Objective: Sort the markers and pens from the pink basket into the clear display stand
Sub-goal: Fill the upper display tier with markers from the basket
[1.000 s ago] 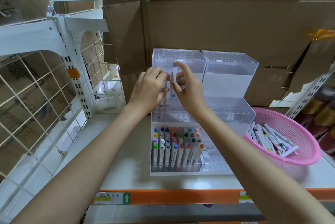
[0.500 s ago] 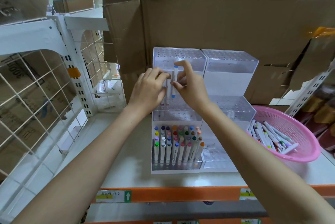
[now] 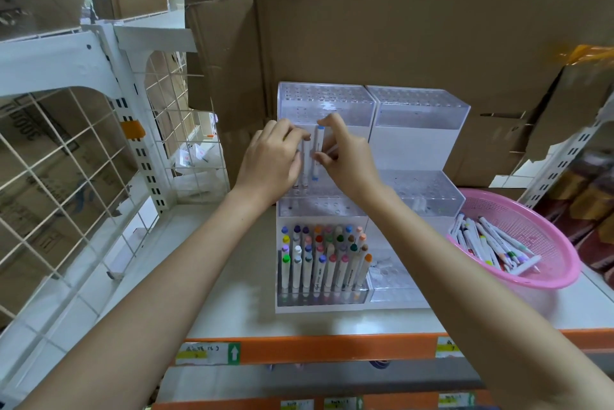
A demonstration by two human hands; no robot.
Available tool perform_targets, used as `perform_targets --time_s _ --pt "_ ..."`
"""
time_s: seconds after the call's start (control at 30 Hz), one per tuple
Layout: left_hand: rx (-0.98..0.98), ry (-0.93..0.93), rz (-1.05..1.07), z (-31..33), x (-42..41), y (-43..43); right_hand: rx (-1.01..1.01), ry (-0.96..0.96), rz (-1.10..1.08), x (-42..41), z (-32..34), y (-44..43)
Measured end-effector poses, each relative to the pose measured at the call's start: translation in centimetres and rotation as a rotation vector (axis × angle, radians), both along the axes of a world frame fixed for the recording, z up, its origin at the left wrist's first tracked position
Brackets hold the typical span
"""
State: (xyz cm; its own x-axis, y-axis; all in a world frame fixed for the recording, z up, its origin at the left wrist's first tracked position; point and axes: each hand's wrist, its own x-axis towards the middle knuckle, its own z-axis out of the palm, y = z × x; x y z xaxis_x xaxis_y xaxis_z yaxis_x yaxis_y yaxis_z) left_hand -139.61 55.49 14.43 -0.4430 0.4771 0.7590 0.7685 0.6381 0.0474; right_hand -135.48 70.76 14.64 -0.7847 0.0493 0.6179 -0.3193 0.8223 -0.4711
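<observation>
Left hand (image 3: pixel 270 157) seemingly grips pens (image 3: pixel 304 160); cardboard (image 3: pixel 398 44) behind.

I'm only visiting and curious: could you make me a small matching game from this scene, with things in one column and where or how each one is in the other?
Things:
1. blue-capped marker
2. pale markers
3. pink basket
4. lowest left tier of the clear stand

Places or states:
A. holds loose markers lying flat
B. pinched by the right hand
C. packed with upright, coloured-capped markers
D. held by the left hand

Pairs: 1-B, 2-D, 3-A, 4-C.
</observation>
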Motion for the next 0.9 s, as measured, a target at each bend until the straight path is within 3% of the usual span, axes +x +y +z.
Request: perform_targets --time_s 0.23,0.6,0.9 --pt "-0.012 0.003 0.015 -0.1 0.1 0.0 0.075 -0.019 0.006 -0.1 -1.7 0.3" --pt "-0.049 -0.026 0.070 -0.6 0.6 0.1 0.360 0.153 -0.118 0.3 -0.8 0.9" --pt "-0.066 -0.046 0.141 0.0 2.3 1.6 0.451 0.079 -0.214 2.5 -1.0 2.5"
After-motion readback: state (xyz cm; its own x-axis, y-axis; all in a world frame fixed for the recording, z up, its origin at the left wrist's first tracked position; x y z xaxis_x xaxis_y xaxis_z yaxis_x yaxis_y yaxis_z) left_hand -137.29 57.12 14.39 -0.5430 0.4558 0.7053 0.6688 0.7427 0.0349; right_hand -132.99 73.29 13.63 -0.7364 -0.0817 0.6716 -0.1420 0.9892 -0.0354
